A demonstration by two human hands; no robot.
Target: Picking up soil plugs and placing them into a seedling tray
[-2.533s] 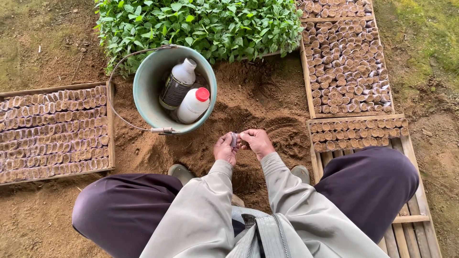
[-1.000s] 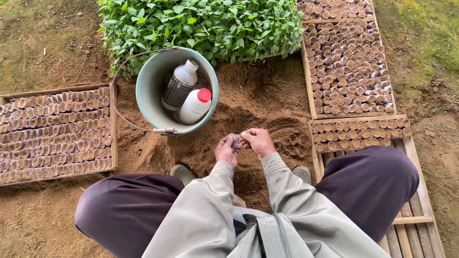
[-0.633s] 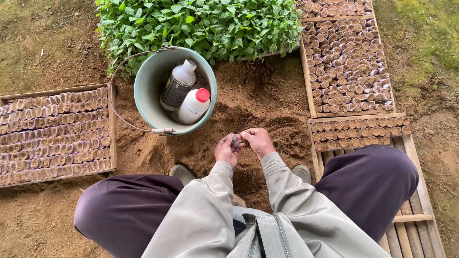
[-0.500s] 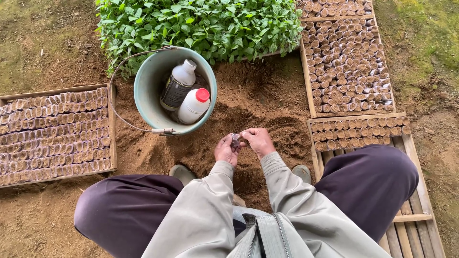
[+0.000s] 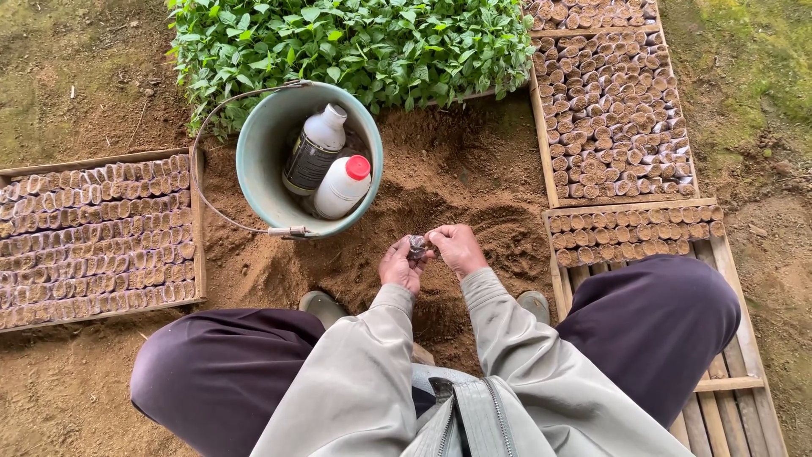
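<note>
Bucket (image 5: 262, 169) with bottles (image 5: 315, 152), seedlings (image 5: 355, 42)

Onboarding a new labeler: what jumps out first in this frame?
Dead centre, the left hand and right hand meet over a mound of brown soil, pinching a small dark pot between them. Just up and left stands a pale green bucket holding a white bottle with a red cap and a dark-labelled bottle. A dense bed of green seedlings fills the top, with wooden trays of soil-filled pots either side.
</note>
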